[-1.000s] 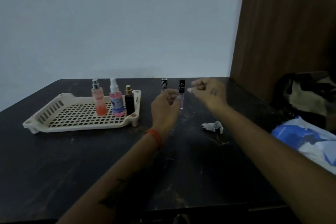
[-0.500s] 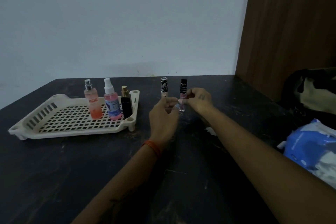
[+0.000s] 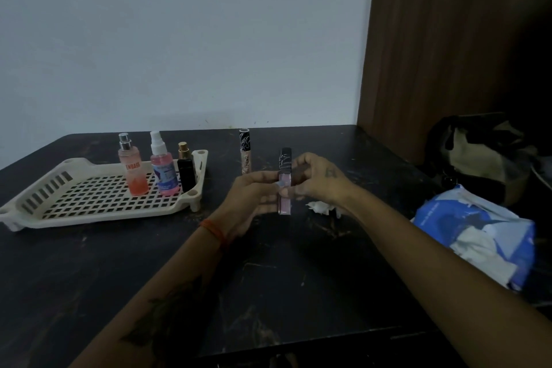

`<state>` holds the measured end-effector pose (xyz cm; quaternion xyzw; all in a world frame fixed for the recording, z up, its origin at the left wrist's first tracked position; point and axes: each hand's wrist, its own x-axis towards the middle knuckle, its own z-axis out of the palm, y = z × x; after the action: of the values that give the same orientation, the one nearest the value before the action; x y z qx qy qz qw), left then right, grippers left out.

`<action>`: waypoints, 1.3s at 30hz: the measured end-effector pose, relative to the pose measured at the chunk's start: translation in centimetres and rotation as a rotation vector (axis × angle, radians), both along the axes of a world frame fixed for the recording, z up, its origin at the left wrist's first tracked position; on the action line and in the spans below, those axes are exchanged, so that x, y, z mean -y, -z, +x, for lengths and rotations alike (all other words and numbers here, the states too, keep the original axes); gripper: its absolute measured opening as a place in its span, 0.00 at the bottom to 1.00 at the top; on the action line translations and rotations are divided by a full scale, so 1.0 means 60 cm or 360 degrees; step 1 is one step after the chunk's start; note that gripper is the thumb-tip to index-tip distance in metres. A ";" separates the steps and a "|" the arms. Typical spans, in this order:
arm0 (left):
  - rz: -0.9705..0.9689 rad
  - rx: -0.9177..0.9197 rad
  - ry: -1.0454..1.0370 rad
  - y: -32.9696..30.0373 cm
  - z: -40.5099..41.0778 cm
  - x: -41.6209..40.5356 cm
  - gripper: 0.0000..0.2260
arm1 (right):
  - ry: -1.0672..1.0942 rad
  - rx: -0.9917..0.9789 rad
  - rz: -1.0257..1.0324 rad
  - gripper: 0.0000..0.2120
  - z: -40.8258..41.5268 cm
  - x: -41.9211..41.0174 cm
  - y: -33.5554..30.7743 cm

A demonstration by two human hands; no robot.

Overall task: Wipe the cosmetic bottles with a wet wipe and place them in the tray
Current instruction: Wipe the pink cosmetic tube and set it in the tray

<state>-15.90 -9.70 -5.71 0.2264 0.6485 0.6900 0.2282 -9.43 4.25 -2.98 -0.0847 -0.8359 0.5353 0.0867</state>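
Pink lip-gloss tube [image 3: 284, 194] is held upright by both hands: left hand [image 3: 254, 197] and right hand [image 3: 316, 179] fingers closed on it. Wipe contact unclear; tube should be rotated fully while wiped.

— What's off to my right?
— A dark bag [image 3: 481, 155] sits far right, against the brown wooden panel [image 3: 454, 39].
— And ahead of me?
— The black table [image 3: 298, 278], scuffed, runs to the pale wall [image 3: 179, 39].

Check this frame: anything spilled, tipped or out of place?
Nothing spilled or tipped. Three bottles stand upright in the tray, one tube stands on the table, and both hands hold the pink tube. Only a crumpled wipe lies loose on the table.
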 end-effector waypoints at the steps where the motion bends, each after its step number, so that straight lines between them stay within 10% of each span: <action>1: 0.0010 0.0008 -0.0004 0.001 0.000 0.000 0.08 | -0.0004 0.0012 -0.0012 0.26 0.003 -0.002 -0.001; 9: 0.0082 0.0085 -0.0001 0.006 -0.005 -0.001 0.08 | 0.0338 0.0128 0.0986 0.10 0.056 -0.038 0.041; 18: 0.0063 0.0191 0.0077 0.006 -0.017 -0.006 0.10 | 0.0518 -0.0852 0.0795 0.11 0.005 0.022 0.015; 34: 0.0041 0.0095 0.0246 0.012 -0.030 -0.002 0.12 | 0.0416 -0.1243 0.1160 0.13 -0.019 0.018 0.056; 39: 0.0003 0.0057 0.0236 0.011 -0.027 0.000 0.11 | 0.0644 -0.1248 0.0776 0.12 -0.022 0.012 0.047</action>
<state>-17.53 -9.71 -6.39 0.2616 0.6251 0.6758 0.2900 -10.74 3.54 -5.79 -0.0149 -0.8080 0.2884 0.5136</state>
